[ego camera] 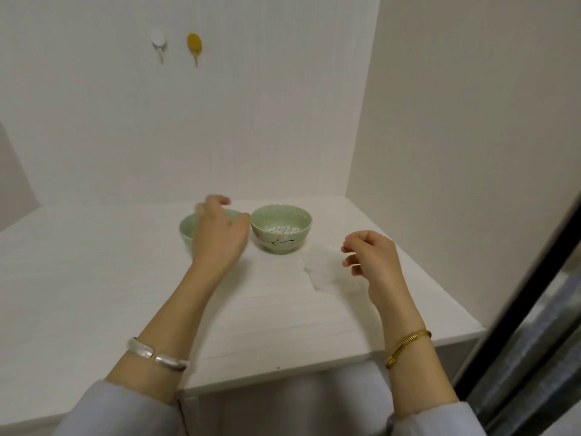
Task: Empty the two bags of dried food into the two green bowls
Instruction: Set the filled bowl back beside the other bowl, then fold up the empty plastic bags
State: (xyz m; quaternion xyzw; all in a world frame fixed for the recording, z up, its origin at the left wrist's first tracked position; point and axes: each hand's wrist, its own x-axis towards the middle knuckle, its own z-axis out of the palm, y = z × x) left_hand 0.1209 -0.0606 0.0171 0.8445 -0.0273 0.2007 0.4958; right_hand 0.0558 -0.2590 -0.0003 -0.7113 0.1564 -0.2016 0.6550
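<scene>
Two green bowls stand side by side on the white table [94, 278]. The right bowl [281, 229] has a flower painted on it and holds pale dried food. My left hand [218, 229] hovers over the left bowl [185, 231], fingers spread, and hides most of it. A clear, flat plastic bag [322, 265] lies on the table right of the bowls. My right hand [372, 262] is just right of the bag with fingers loosely curled; its fingertips are at the bag's edge. Only one bag is visible.
Two hooks hang on the back wall, a white hook [158, 44] and a yellow hook [195, 47]. A side wall stands close on the right. The table's front edge [314, 372] runs near my forearms. A dark frame [518, 309] slants at far right.
</scene>
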